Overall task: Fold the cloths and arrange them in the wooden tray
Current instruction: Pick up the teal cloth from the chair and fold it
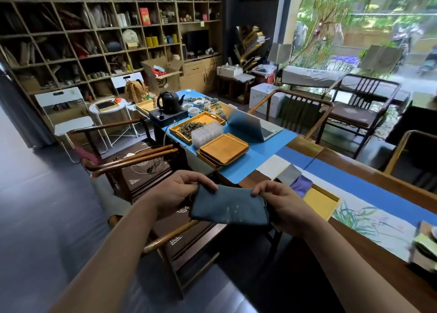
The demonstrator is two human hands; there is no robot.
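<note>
A folded dark blue cloth hangs in the air between my hands, in front of the table's near edge. My left hand pinches its upper left corner. My right hand pinches its upper right edge. Behind my right hand a wooden tray lies on the table, with a purple cloth and a grey cloth folded in its far end. A white cloth lies just beyond them.
Stacked wooden trays, a clear plastic box, a tray of tea leaves, a kettle and an open laptop stand on the blue mat farther back. Wooden chairs stand left of the table.
</note>
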